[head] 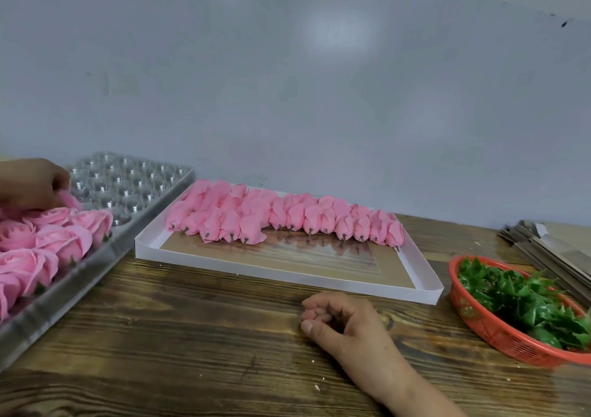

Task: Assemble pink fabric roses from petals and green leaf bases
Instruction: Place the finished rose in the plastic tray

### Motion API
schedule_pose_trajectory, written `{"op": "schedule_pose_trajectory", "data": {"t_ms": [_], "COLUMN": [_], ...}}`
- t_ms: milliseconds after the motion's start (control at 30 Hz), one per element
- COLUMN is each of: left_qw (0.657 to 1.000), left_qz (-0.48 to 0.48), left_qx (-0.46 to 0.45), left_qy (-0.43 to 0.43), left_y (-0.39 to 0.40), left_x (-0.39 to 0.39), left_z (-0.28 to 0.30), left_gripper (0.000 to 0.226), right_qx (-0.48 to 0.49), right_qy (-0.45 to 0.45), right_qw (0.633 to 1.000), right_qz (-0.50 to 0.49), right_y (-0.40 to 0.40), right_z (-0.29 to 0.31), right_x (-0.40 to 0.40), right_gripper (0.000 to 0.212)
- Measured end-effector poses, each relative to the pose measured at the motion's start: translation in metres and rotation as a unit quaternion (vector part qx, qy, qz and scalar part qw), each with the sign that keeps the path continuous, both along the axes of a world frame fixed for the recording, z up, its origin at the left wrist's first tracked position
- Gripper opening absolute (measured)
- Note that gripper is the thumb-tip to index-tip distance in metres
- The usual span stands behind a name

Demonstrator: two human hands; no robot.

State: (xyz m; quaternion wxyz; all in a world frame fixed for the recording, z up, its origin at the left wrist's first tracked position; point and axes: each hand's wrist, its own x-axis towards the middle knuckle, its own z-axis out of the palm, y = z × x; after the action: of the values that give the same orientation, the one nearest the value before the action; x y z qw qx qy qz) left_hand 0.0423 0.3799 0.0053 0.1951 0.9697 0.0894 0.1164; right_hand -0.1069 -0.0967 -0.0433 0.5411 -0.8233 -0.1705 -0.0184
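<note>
Several pink rosebuds (281, 216) with short stems lie in rows along the far side of a shallow white box (287, 277). Finished pink roses (48, 240) fill the near part of a clear plastic cell tray (134, 189) at the left. Green leaf bases (524, 301) are heaped in a red basket (489, 333) at the right. My left hand (32, 181) reaches over the tray and holds a pink rose (71, 199) with its fingertips. My right hand (339, 319) rests on the wooden table in front of the box, fingers loosely curled, holding nothing.
The wooden table (192, 336) runs up to a plain grey wall. A stack of flat cardboard pieces (550, 244) lies behind the red basket at the far right.
</note>
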Motion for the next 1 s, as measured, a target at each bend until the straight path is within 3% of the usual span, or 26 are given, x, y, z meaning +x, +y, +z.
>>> {"op": "schedule_pose_trajectory", "data": {"t_ms": [233, 500, 733, 867, 1000], "left_qw": [0.998, 0.998, 0.998, 0.991, 0.989], "left_qz": [-0.022, 0.014, -0.015, -0.036, -0.035], "left_qx": [0.051, 0.038, 0.045, 0.105, 0.119], "left_qy": [-0.034, -0.045, 0.031, 0.074, 0.076], "left_y": [-0.012, -0.014, -0.031, -0.041, -0.045], "left_x": [-0.012, -0.015, -0.012, -0.009, -0.007], "left_z": [0.002, 0.021, 0.024, 0.021, 0.02], "left_gripper": [0.058, 0.041, 0.03, 0.029, 0.028], "right_qx": [0.001, 0.007, 0.006, 0.011, 0.008], "right_qy": [0.002, 0.003, 0.001, 0.001, 0.004], "right_qw": [1.0, 1.0, 1.0, 1.0, 1.0], "right_qz": [0.001, -0.001, 0.001, 0.007, 0.002], "right_y": [-0.001, -0.001, 0.0, 0.001, 0.0], "right_z": [-0.001, -0.001, -0.001, -0.001, -0.001], "right_x": [0.001, 0.001, 0.002, 0.001, 0.002], "right_gripper": [0.02, 0.02, 0.021, 0.02, 0.02]}}
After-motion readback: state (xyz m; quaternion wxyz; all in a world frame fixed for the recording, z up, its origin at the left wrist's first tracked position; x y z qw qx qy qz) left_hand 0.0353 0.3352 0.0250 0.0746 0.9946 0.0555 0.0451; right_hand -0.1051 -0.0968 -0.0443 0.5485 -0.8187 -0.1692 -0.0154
